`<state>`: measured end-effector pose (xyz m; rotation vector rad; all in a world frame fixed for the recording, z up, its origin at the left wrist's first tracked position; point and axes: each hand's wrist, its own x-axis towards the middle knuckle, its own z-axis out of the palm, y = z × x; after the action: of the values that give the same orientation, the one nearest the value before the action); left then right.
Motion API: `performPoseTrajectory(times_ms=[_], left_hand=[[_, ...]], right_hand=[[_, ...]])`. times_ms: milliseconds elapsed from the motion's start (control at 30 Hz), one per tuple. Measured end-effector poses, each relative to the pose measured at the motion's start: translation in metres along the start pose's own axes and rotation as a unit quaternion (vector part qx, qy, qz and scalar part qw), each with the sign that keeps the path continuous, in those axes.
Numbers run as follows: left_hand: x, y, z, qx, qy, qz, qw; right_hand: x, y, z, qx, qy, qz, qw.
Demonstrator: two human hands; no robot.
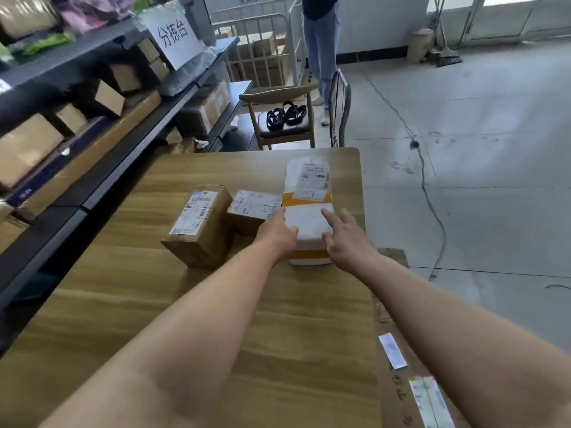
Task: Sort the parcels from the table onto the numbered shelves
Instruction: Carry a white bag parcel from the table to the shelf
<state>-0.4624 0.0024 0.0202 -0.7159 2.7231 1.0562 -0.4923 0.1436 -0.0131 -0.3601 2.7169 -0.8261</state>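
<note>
Now the white parcel (308, 224) sits between left grip (275, 234) and right grip (345, 242)

a single view, worn on the person's head, looks forward and down along both forearms to the left hand (276, 234) and right hand (346, 239), which reach over the bench (148, 304). it sits close above the bench's near end, with the parcels (200, 223) about an arm's reach away at mid-frame. the wide lens also catches the shelves (102, 168) along the left and the floor (494, 168) on the right, though the edges seem bent and blurred.
</note>
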Motion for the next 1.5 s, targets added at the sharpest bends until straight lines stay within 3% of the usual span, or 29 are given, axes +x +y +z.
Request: performPoseTrajectory(times_ms=[300,533,1067,1267,1500], left_hand=[[0.02,-0.006,0.02,0.107,-0.004,0.016,0.994],[-0.007,-0.016,0.019,0.08,-0.03,0.003,0.996],[-0.189,-0.144,-0.011,0.012,-0.105,0.039,0.994],[-0.257,-0.192,-0.022,0.046,-0.093,0.057,0.993],[-0.301,-0.231,-0.035,0.092,-0.134,0.094,0.982]], right_hand=[[0.015,0.02,0.019,0.047,0.005,0.007,0.999],[-0.016,0.022,0.015,0.07,0.011,0.06,0.996],[-0.236,-0.035,0.086,0.055,0.011,0.122,0.991],[-0.31,-0.06,0.117,0.022,0.003,0.119,0.993],[-0.364,-0.069,0.142,-0.004,-0.004,0.096,0.995]])
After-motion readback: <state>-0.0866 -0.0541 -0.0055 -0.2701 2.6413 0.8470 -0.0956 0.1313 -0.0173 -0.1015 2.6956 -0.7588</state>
